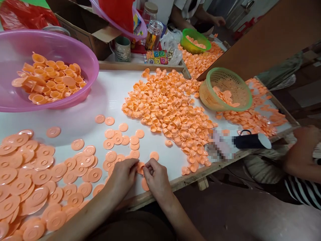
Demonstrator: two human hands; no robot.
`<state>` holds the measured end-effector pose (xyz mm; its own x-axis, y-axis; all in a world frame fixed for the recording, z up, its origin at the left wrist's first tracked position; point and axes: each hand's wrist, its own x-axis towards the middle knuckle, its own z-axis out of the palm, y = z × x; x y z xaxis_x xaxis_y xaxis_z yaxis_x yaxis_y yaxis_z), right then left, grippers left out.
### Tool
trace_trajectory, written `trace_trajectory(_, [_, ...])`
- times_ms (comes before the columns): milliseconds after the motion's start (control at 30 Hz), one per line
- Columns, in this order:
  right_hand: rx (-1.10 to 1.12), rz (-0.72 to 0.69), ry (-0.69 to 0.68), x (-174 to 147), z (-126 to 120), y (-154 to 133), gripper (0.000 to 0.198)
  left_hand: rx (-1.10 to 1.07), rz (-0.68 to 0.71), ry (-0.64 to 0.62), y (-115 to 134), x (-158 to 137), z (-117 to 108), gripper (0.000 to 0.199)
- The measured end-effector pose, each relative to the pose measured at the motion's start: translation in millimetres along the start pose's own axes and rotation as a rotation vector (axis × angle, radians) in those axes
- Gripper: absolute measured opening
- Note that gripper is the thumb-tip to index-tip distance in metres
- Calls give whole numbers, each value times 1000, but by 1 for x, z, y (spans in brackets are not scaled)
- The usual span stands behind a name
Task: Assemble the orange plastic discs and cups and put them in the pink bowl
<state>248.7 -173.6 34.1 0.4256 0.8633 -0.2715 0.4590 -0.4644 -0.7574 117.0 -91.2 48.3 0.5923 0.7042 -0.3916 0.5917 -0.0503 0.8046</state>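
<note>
My left hand (126, 172) and my right hand (156, 174) meet at the table's front edge, fingers pinched on a small orange toy cup (140, 168) between them. The fingertips partly hide the cup. An orange toy saucer (144, 184) lies just below it, partly under my right hand, and another saucer (154, 155) rests above that hand. More flat saucers (117, 138) are spread beyond and left of my left hand, with a thick overlapping layer of them (37, 177) at the left. A large heap of toy cups (165, 103) covers the middle of the table.
A pink basin (87, 88) holding orange cups stands at the back left. To the right are a green basket (208, 97), a dark mug lying on its side (248, 141) and a person's arm (306, 154). Another person (185, 15) sits behind a second green basket (185, 43).
</note>
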Motion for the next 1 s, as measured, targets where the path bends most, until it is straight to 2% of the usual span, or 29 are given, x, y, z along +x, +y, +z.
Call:
trace_trajectory(200, [-29,-22,-13,1,1,0,13,-6,64,39,3,5,5,18])
trace_trajectory(300, [-38,-22,-24,1,0,0,14,39,-9,44,4,10,11,10])
trace_trajectory(367, [-60,-29,-27,1,1,-2,16,11,-55,16,2,11,13,12])
trace_trajectory(533, [-226,-131,71,-4,11,-10,19,-72,-22,33,-13,8,16,21])
trace_trajectory(633, [-220,-151,115,-5,16,-13,18,-58,16,75,-17,7,18,22])
trace_trajectory(700, [-140,-139,80,-2,13,-11,17,-59,28,77,-16,8,18,21])
trace_trajectory(800, [11,-135,-66,11,-8,-7,18,-183,-24,23,-11,7,12,17])
trace_trajectory(867, [7,-169,25,24,-29,-3,18,-387,-113,-11,-8,3,2,17])
trace_trajectory(967, [-225,-216,335,45,-57,8,19,-709,-201,-48,-5,-9,-15,25])
trace_trajectory(1000, [-313,-220,369,51,-63,13,22,-788,-211,-67,-5,-13,-20,27])
